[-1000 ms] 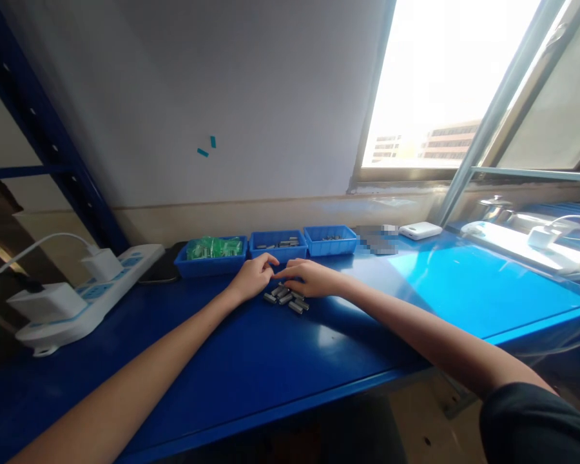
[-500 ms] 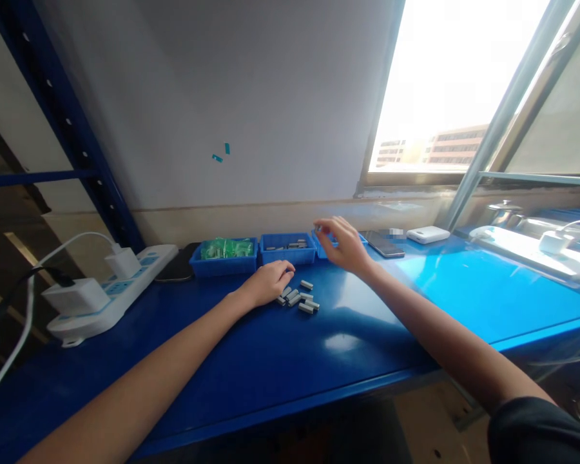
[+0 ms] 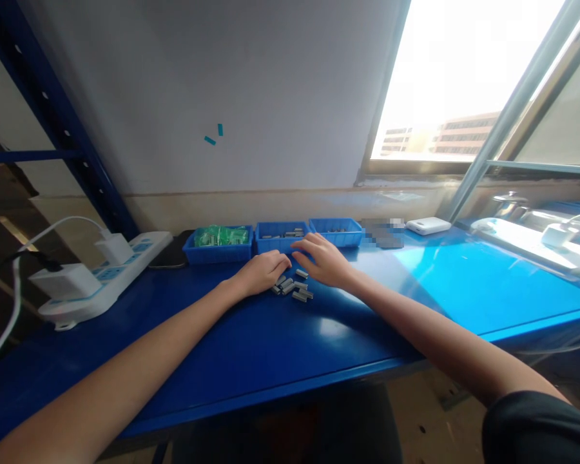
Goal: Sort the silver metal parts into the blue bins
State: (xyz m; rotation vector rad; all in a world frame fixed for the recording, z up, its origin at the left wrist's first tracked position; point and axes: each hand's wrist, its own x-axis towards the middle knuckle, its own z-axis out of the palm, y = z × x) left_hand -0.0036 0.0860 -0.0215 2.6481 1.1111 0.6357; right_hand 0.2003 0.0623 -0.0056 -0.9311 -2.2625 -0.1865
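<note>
On the blue tabletop [image 3: 270, 348] lies a small pile of short grey metal cylinders [image 3: 300, 296]. My left hand [image 3: 263, 272] rests at the pile's left edge with its fingers curled together; whatever they may hold is hidden. Just right of it hovers my right hand [image 3: 325, 259], thumb and fingers apart and nothing visible between them. Behind the hands stand three blue bins: the left bin [image 3: 217, 255] holds green bags [image 3: 222, 235], the middle bin [image 3: 275, 245] holds more grey cylinders, and the right bin [image 3: 345, 238] contains small metal pieces.
A white power strip [image 3: 111, 283] with plugged-in chargers stands at the left, beside a dark phone [image 3: 169, 254]. To the right of the bins are a blurred dark phone [image 3: 386, 235] and a white power bank [image 3: 428, 225]. The wall [image 3: 270, 96] rises behind.
My right hand has moved left and down from the right bin to beside my left hand, and its pinch has opened. My left hand stays by the pile. The view has shifted slightly.
</note>
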